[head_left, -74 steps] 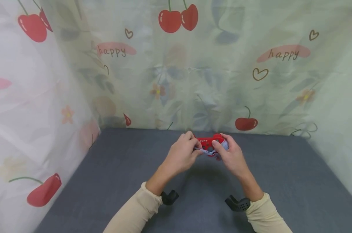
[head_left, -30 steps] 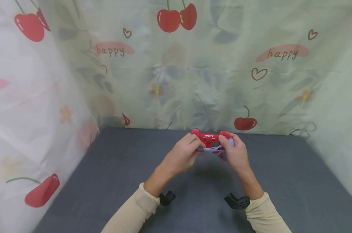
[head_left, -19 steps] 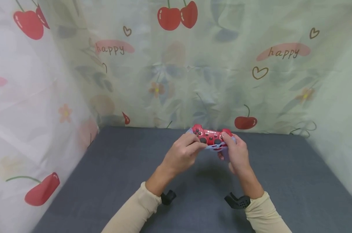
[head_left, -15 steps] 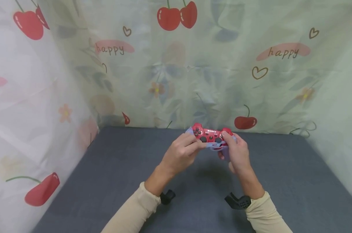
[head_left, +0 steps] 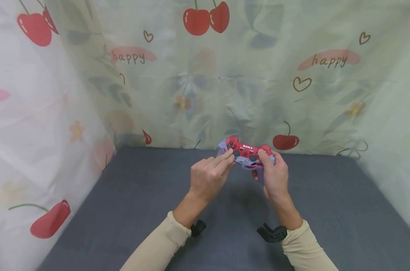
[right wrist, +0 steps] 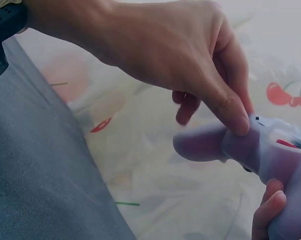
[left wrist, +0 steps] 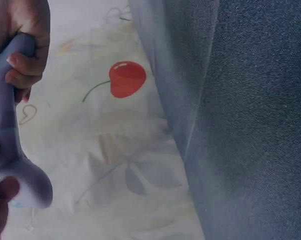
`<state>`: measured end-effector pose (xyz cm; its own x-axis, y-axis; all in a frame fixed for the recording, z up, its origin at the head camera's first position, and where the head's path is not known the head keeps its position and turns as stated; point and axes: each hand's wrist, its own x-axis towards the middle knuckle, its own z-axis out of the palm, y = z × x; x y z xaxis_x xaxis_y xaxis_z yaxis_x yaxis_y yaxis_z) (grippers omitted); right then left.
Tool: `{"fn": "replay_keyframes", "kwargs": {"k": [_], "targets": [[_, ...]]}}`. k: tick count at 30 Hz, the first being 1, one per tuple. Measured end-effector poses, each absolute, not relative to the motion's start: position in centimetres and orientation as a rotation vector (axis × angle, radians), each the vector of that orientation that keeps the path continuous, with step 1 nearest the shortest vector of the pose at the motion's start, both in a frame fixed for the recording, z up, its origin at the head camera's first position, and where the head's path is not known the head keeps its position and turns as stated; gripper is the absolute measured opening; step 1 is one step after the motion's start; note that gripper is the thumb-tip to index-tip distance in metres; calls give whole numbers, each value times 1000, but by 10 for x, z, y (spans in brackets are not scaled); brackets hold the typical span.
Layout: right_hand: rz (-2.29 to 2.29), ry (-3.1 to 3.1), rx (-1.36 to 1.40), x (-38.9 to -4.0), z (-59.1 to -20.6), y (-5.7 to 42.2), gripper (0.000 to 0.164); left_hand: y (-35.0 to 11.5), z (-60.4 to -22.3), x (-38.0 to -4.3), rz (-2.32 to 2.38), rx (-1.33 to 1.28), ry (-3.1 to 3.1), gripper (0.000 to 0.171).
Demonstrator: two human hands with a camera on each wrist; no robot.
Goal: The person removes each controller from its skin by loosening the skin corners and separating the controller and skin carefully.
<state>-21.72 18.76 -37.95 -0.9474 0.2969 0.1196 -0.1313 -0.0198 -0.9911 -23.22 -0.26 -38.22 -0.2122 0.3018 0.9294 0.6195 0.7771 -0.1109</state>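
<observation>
Held above the table is a red Sony game controller (head_left: 248, 148), tilted with its right end lower. A translucent lilac silicone cover (head_left: 249, 163) wraps the grips and the near edge, while the red face with its buttons and sticks shows. My left hand (head_left: 208, 176) pinches the cover near the left stick between thumb and fingers; the left grip (right wrist: 198, 146) sticks out past that hand, sheathed in lilac. Around the right grip curl the fingers of my right hand (head_left: 276, 175), with the thumb on the face by the right-hand buttons. The cover's underside (left wrist: 28, 172) looks smooth.
A dark grey cloth covers the table (head_left: 150, 180). Patterned curtains (head_left: 205, 94) with cherries stand at the back and both sides. Black wrist devices (head_left: 272, 233) are worn below both hands, next to beige sleeves.
The controller has risen and tilted, its left end up. My left hand has shifted from the left end to the cover's near edge, baring the left buttons and covered grip. My right hand keeps its hold.
</observation>
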Motion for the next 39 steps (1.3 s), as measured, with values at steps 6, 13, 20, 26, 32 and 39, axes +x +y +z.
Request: {"fn": "replay_keyframes", "kwargs": {"k": [6,13,20,26,32,39], "targets": [[1988,-1986,-182,-216,-376,185,48,-1,-379,-234,-741,-692,-1937,30],[1986,-2003,-169,-214,-377,187,48,-8,-372,-239,-1017,-699,-2065,50],[1951,-2060,-122,-211,-380,191,45,-21,-370,-246,-1282,-842,-2287,92],[2024,-2032,-88,-210,-381,194,38,-29,-371,-250,-1509,-1009,-2312,98],[2074,-1951,-108,-211,-382,195,33,-27,-378,-251,-1599,-987,-2119,80],[2086,-1895,-110,-212,-381,194,31,-24,-386,-251,-1595,-918,-1967,64]]}}
